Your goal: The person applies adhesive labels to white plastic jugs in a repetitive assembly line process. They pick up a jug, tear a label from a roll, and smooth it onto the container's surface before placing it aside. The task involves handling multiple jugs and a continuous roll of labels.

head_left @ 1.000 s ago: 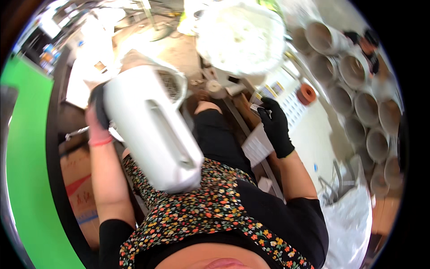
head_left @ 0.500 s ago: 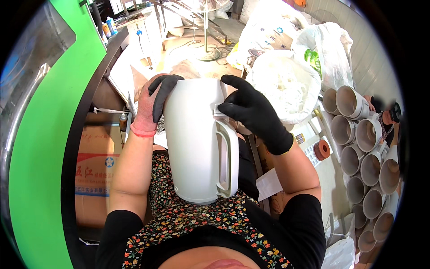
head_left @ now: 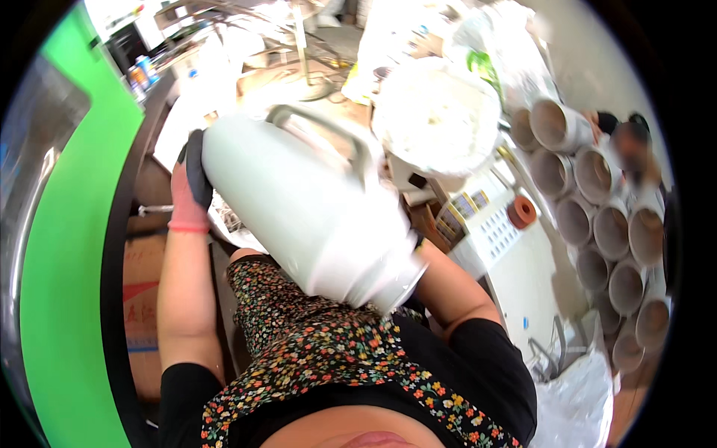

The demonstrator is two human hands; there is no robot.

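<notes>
The person holds a large white kettle (head_left: 314, 216) tilted across the lap, the gloved left hand (head_left: 190, 187) gripping its upper end; the right hand is hidden behind its lower end, so its grip cannot be told. Ahead, a cluttered surface (head_left: 515, 276) carries a white bowl (head_left: 437, 116) and an orange tape roll (head_left: 521, 213). Cardboard tubes (head_left: 597, 224) stack along the right wall, and a green panel (head_left: 71, 254) curves at left.

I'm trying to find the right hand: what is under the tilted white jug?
Under the white jug only the right forearm and floral apron show. The jug hides the right hand itself.
</notes>
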